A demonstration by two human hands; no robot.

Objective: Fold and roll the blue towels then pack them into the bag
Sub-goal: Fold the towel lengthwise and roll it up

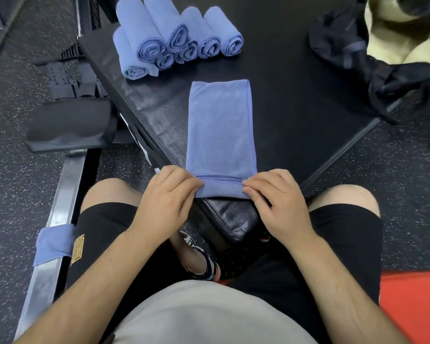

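Observation:
A blue towel [220,125], folded into a long narrow strip, lies on the black padded bench [296,100] and runs away from me. Its near end is turned over into a short first roll at the bench's front corner. My left hand [170,197] pinches the left end of that roll. The right end is pinched by my right hand [276,194]. Several rolled blue towels [176,38] are stacked at the far left of the bench. The black bag [382,53] with a pale yellow lining sits open at the far right.
Another blue towel [54,244] hangs over a metal frame bar at my left. A black pad [70,125] and gym equipment stand on the speckled floor to the left. My knees flank the bench corner. A red object [415,309] lies at the lower right.

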